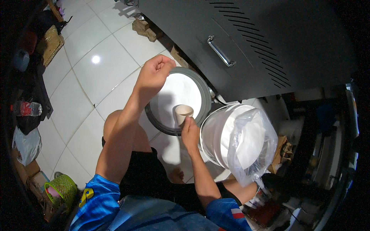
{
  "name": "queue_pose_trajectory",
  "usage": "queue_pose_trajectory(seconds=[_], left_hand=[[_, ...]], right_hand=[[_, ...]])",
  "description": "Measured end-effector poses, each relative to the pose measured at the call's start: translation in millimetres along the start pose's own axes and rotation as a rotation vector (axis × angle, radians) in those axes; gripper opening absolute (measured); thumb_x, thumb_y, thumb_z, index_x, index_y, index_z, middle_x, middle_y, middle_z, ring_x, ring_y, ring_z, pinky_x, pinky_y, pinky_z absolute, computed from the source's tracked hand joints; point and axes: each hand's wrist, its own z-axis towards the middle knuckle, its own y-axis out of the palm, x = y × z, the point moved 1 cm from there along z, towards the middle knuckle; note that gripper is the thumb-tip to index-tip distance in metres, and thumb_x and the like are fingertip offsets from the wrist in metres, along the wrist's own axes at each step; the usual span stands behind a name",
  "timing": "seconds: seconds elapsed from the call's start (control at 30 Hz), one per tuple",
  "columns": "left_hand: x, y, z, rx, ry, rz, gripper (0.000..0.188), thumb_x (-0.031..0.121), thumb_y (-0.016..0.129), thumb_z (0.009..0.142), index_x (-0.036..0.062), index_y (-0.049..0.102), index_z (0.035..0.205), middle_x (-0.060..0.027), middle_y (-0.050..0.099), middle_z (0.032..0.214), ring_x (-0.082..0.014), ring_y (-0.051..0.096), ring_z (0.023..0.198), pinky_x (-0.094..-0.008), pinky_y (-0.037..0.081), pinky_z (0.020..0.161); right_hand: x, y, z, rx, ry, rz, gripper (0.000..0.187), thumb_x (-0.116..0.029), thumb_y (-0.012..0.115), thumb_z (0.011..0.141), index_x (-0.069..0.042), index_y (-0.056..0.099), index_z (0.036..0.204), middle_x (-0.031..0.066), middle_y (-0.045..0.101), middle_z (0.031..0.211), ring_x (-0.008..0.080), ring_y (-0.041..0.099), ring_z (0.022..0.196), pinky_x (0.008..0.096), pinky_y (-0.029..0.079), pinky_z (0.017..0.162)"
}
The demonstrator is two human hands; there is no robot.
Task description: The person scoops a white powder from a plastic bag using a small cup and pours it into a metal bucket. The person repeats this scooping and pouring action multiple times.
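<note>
While right hand (189,133) pinches a small beige cup (182,113) over the grey-rimmed sieve (206,101), left hand (153,75) fisted on its far rim (grip contents unclear), white bucket (216,133) just right of sieve.

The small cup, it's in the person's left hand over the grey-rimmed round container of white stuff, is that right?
Not quite: the small cup is in the right hand, not the left hand, which is closed near the grey-rimmed round container's far edge. The head view shows it.

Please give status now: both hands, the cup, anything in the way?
Left hand closed on grey basin rim. Right hand grips small beige cup over white contents. White bucket with plastic bag close right.
</note>
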Motion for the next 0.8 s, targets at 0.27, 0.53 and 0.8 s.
queue_pose_trajectory(seconds=[0.27,0.53,0.8], left_hand=[[2.4,1.7,-1.3,0.02,-0.033,0.025,0.018,0.017,0.06,0.095,-0.0006,0.065,0.098,0.0029,0.059,0.073,-0.0034,0.05,0.066,-0.0202,0.039,0.058],[4.2,-0.1,-1.1,0.021,-0.021,0.009,0.018,0.017,0.059,0.095,0.0003,0.065,0.098,0.0042,0.057,0.072,-0.0027,0.048,0.065,-0.0202,0.038,0.058],[1.3,1.7,-4.1,0.0,-0.016,0.017,0.017,0.018,0.058,0.096,0.0023,0.065,0.098,0.0053,0.055,0.072,-0.0027,0.046,0.065,-0.0198,0.037,0.058]], right_hand=[[-2.7,3.5,4.3,-0.158,0.032,-0.224,0.048,-0.033,0.035,0.106,0.003,0.062,0.091,0.0309,0.064,0.077,0.0516,0.062,0.075,0.0592,0.048,0.071],[-1.7,1.2,5.2,-0.119,0.045,-0.199,0.047,-0.035,0.037,0.106,0.002,0.062,0.09,0.0308,0.065,0.076,0.0518,0.063,0.075,0.0598,0.048,0.071],[-6.3,0.3,6.8,-0.104,0.029,-0.267,0.047,-0.035,0.038,0.105,0.001,0.062,0.088,0.0307,0.065,0.078,0.0515,0.064,0.075,0.0597,0.048,0.07]])
